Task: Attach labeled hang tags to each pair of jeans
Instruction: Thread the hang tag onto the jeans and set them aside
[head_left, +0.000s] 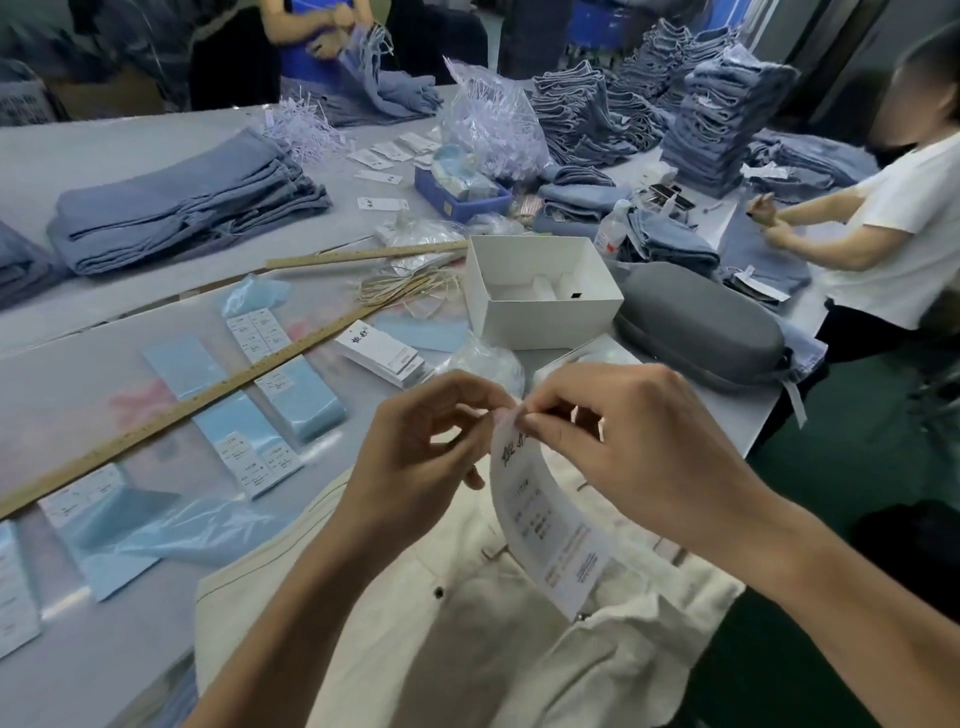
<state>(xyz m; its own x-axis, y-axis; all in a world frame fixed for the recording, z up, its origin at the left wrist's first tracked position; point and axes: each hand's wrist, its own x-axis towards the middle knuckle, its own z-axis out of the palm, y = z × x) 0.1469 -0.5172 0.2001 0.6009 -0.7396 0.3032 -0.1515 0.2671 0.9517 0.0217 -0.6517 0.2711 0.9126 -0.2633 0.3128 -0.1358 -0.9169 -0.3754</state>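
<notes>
A cream pair of jeans (467, 623) lies at the table's near edge, waistband toward me. Above it hangs a white hang tag (545, 519) with black print, curving down toward the waistband. My right hand (623, 441) pinches the tag's top end between thumb and forefinger. My left hand (421, 457) meets it there, fingertips pinching at the same top corner; any string between the fingers is too small to make out. A stack of loose white hang tags (384, 353) lies just beyond my hands.
Blue label packets (301, 395) and two wooden rulers (208, 400) lie on the left. An open white box (540, 291), a grey case (701, 327) and tan strings (410, 288) sit ahead. Folded blue jeans (182, 208) are stacked further back. A person in white (883, 223) works at right.
</notes>
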